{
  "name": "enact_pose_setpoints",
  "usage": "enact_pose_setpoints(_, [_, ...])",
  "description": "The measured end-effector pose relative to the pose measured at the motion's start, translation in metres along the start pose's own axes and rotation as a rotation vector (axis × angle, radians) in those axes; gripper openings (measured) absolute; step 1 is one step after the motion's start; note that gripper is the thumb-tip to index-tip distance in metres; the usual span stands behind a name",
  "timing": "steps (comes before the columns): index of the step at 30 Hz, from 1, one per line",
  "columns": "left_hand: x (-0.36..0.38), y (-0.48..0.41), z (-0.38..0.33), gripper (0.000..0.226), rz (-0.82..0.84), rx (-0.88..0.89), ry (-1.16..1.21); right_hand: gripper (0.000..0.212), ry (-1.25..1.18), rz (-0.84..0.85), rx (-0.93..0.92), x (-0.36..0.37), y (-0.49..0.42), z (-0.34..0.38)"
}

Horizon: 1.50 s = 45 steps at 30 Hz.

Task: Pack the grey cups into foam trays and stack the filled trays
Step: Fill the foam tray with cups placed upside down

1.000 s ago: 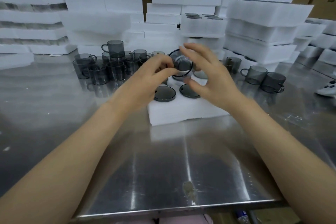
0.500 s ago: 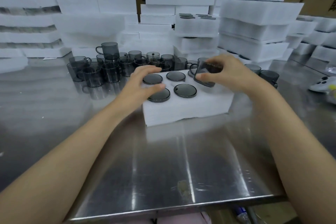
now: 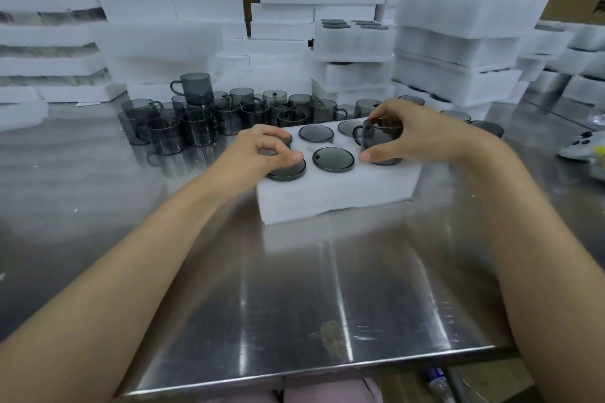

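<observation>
Now right hand, grasping smoky-grey translucent cup, has brought it down into near-right pocket of white foam tray; left hand loosely curled atop tray, empty. Likely last pocket.

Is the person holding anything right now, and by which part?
The right hand holds an upside-down grey cup by its sides, thumb low, fingers near the upturned base. The left hand rests on a seated cup in the foam tray; grip unclear.

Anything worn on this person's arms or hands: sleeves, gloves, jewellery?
No sleeves show on the left forearm or right forearm. The left hand and right hand wear no gloves; no rings, watch or wristbands are visible.
</observation>
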<state>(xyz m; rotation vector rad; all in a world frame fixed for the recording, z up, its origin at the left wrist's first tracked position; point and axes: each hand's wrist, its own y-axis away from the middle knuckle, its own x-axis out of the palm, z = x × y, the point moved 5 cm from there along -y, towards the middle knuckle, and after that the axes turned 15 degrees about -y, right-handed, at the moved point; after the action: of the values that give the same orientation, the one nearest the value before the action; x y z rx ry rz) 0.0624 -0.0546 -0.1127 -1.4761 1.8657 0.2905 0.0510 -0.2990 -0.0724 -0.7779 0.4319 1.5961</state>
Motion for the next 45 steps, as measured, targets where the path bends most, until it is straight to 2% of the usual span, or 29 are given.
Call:
enact_pose_setpoints(4, [0.001,-0.001,0.002,0.016,-0.010,0.005,0.006,0.057,0.019,0.001,-0.057,0.002,0.001,0.004])
enact_pose_setpoints(7, [0.002,-0.002,0.004,0.014,-0.007,0.000,0.010,0.057,0.022,0.068,-0.042,0.003,0.003,0.004])
enact_pose_setpoints(10, [0.002,-0.002,0.005,0.014,-0.014,-0.001,0.017,0.041,-0.143,0.048,-0.026,-0.001,0.006,0.006])
enact_pose_setpoints(13, [0.002,-0.002,0.004,0.014,-0.022,0.000,0.022,0.047,-0.224,0.019,-0.007,-0.005,0.004,0.002])
enact_pose_setpoints(19, [0.002,-0.002,0.003,0.015,-0.025,0.002,0.026,0.048,-0.299,0.069,0.043,0.005,-0.002,-0.003])
enact_pose_setpoints(29, [0.002,0.001,-0.002,0.016,-0.035,-0.013,0.012,0.055,-0.531,0.299,0.133,0.022,-0.007,-0.023])
enact_pose_setpoints(32, [0.001,0.003,-0.004,0.003,-0.050,-0.023,0.016,0.045,-0.602,0.322,0.147,0.022,-0.004,-0.029])
enact_pose_setpoints(34, [-0.001,0.003,0.004,0.044,-0.138,-0.129,-0.034,0.044,-0.694,0.317,0.155,0.023,-0.002,-0.035])
enact_pose_setpoints(36, [0.003,0.005,0.018,0.089,-0.148,-0.385,0.030,0.063,-0.766,0.301,0.208,0.025,0.002,-0.042])
enact_pose_setpoints(37, [0.008,0.008,0.023,0.100,-0.104,-0.481,0.143,0.078,-0.792,0.292,0.247,0.026,0.003,-0.045])
enact_pose_setpoints(38, [0.014,0.008,0.027,0.100,-0.058,-0.523,0.270,0.088,-0.802,0.292,0.272,0.027,0.004,-0.047])
enact_pose_setpoints(39, [0.018,0.008,0.028,0.090,-0.040,-0.530,0.336,0.091,-0.804,0.295,0.280,0.027,0.004,-0.047])
enact_pose_setpoints(41, [0.017,0.009,0.025,0.067,-0.080,-0.517,0.366,0.086,-0.824,0.298,0.272,0.026,0.005,-0.046])
enact_pose_setpoints(43, [0.014,0.006,0.027,0.058,-0.148,-0.476,0.383,0.079,-0.880,0.304,0.237,0.023,0.008,-0.044])
enact_pose_setpoints(45, [0.006,0.003,0.024,0.054,-0.237,-0.352,0.387,0.075,-0.940,0.305,0.168,0.016,0.012,-0.042])
